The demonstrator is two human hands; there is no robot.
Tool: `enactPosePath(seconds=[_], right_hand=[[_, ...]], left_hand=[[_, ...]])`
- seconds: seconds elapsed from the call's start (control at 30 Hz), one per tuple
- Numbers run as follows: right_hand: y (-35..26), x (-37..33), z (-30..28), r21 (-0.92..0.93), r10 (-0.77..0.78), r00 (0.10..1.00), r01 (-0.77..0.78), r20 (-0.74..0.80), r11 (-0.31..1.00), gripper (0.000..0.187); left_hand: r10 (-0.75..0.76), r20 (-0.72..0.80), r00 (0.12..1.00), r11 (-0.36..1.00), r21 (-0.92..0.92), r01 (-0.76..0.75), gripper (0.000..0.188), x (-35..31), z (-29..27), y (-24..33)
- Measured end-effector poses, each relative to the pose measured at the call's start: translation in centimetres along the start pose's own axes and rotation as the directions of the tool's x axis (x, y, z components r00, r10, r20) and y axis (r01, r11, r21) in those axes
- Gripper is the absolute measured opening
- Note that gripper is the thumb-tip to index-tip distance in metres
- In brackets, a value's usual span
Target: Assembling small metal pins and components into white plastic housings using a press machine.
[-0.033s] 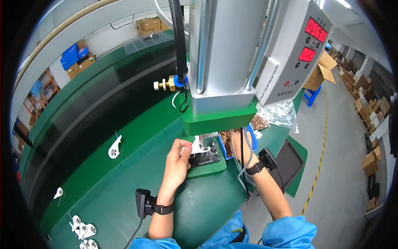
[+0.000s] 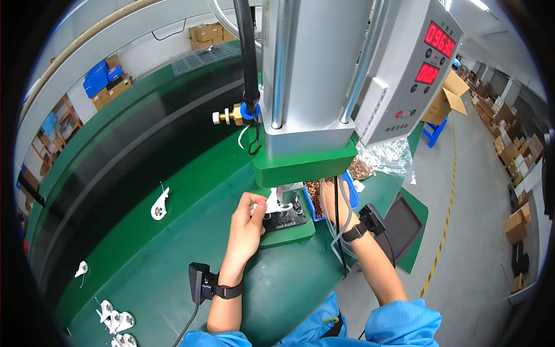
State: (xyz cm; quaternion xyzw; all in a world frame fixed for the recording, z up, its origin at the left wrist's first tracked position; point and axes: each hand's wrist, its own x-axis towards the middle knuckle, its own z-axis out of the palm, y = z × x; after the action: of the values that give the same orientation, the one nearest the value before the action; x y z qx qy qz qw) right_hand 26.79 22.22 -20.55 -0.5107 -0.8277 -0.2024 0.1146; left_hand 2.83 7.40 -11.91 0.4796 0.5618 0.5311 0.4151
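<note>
My left hand [image 2: 247,222] is closed, thumb against fingers, on a white plastic part [image 2: 277,203] lying over the black fixture [image 2: 283,221]. That fixture sits on a green base under the green press head [image 2: 306,165]. My right hand [image 2: 337,199] reaches into or over a blue tray [image 2: 354,199] of small copper-coloured pieces [image 2: 315,194]. Its fingers are hidden by the press head and by the hoses in front, so their grip does not show.
A grey control box [image 2: 407,81] with red displays adjoins the press cylinder [image 2: 312,69]. Clear tubes and a black cable [image 2: 339,231] hang before my right wrist. Several white parts [image 2: 118,320] lie at left on the green surface. Clear plastic wrap [image 2: 387,156] lies behind the tray.
</note>
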Motion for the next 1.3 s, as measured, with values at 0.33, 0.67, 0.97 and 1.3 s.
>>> enactPosePath(seconds=[0.33, 0.67, 0.97, 1.3], right_hand=[[0.3, -0.8, -0.5, 0.428, 0.147, 0.986, -0.102, -0.074, 0.898, 0.007], [1.8, -2.6, -8.1, 0.771, 0.248, 0.968, -0.181, 0.031, 0.611, 0.012], [2.7, -3.6, -11.2, 0.8, 0.252, 0.967, -0.18, 0.038, 0.572, 0.012], [3.0, -4.9, -11.0, 0.779, 0.279, 0.953, -0.26, 0.113, 0.571, 0.013]], left_hand=[[0.073, -0.022, 0.997, 0.965, -0.249, -0.076, 0.019, 0.3, 0.6, -0.3], [0.246, -0.142, 0.959, 0.922, 0.339, -0.187, 0.057, 17.8, -17.0, -8.6], [-0.045, -0.322, 0.946, 0.47, 0.828, 0.304, 0.046, 16.1, -26.4, -15.1], [0.179, 0.018, 0.984, 0.984, 0.019, -0.179, 0.018, 4.9, -4.8, 1.9]])
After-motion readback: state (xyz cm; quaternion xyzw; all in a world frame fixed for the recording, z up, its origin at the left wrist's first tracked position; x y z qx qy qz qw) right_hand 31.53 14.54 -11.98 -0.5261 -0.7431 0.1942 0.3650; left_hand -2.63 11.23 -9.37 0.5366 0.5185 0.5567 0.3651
